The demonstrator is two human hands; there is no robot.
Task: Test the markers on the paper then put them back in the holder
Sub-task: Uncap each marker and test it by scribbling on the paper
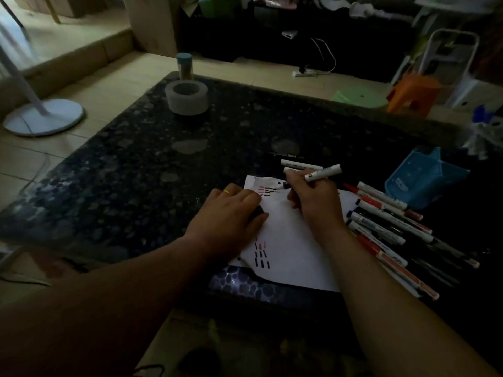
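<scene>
The marker [322, 174] in use has a white barrel. The right hand [313, 198] grips it in a writing pinch, thumb and fingers curled round the barrel near the tip. Its dark tip touches the paper [294, 246] at the sheet's 12 o'clock end, just beside a cluster of short black and red strokes. The barrel's back end slants up toward 2 o'clock. A second cluster of strokes sits near the sheet's 7 o'clock edge.

The left hand [228, 213] rests knuckles up on the paper's 9 o'clock edge. Its fingers are curled over a small black cap [258, 212], and one finger wears a ring [227, 192].

At 3 to 4 o'clock of the paper lies a pile of loose markers [389, 227], white-barrelled with red or black ends, some side by side and some crossing. Two more markers [299, 164] lie at 12 o'clock just beyond the sheet, partly behind the right hand. The blue holder [419, 183] stands at 2 o'clock, just past the pile; whether it is upright or tipped I cannot tell.

All of this rests on a dark speckled surface [136, 172]. Well apart at 11 o'clock sits a grey roll [186, 97], with a blue-lidded jar [184, 66] just behind it at the far edge. On the floor, a white round fan base [43, 117] is at 10 o'clock and an orange stool [411, 93] at 1 o'clock.
</scene>
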